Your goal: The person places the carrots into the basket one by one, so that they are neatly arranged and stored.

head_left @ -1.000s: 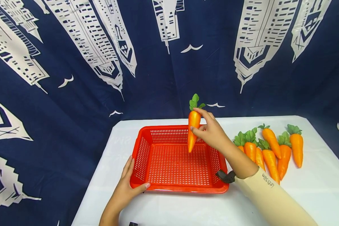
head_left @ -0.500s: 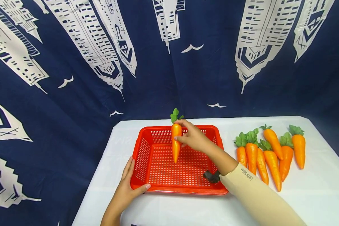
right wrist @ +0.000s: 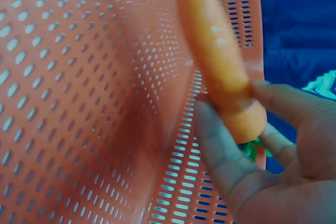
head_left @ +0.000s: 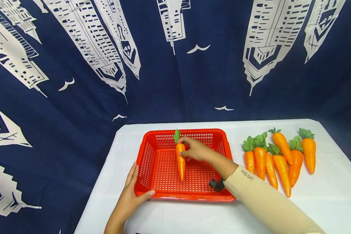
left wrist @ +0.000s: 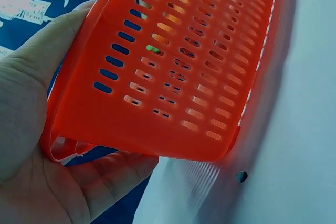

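A carrot (head_left: 180,159) with a green leafy top is upright, tip down, inside the red plastic basket (head_left: 190,197). My right hand (head_left: 196,149) pinches it near its thick upper end, between thumb and fingers. In the right wrist view, the carrot (right wrist: 215,40) shows close up against the perforated basket wall. Whether the tip touches the basket floor cannot be told. My left hand (head_left: 131,190) grips the basket's near left corner, thumb over the front rim and fingers along the left side. The left wrist view shows that hand (left wrist: 37,124) around the corner.
Several carrots (head_left: 280,162) with green tops lie grouped on the white table (head_left: 330,195), right of the basket. A dark blue cloth (head_left: 169,87) with white building prints hangs behind. A black wrist device (head_left: 217,185) on my right arm overhangs the basket.
My right hand has carried the carrot leftward from above the basket's right part, then lowered it into the basket. The left hand has kept its place at the corner.
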Action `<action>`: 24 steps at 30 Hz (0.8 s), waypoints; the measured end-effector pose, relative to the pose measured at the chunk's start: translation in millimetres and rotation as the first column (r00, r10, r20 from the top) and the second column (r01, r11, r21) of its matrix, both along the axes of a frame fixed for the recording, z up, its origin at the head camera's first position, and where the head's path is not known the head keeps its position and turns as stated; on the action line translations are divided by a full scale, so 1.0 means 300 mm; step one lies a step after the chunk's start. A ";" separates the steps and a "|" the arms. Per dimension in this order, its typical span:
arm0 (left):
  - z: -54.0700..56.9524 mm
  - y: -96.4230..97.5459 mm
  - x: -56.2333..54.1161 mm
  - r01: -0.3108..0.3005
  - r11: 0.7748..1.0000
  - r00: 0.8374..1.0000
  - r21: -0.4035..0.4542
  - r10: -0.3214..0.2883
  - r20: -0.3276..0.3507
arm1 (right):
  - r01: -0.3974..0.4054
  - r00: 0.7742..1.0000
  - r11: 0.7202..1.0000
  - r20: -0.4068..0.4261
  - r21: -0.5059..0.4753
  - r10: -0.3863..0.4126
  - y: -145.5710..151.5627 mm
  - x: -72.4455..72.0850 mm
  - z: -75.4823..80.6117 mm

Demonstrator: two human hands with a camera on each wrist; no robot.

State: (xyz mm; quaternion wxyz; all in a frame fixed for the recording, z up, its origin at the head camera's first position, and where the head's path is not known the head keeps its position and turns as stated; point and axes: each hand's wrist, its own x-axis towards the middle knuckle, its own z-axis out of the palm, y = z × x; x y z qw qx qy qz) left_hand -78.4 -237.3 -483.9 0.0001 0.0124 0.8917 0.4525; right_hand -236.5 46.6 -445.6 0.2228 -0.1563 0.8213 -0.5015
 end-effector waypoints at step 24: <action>0.000 -0.004 -0.006 0.021 1.000 1.000 0.002 -0.021 -0.001 | -0.085 0.981 0.996 0.175 0.012 0.081 -0.013 0.011 -0.094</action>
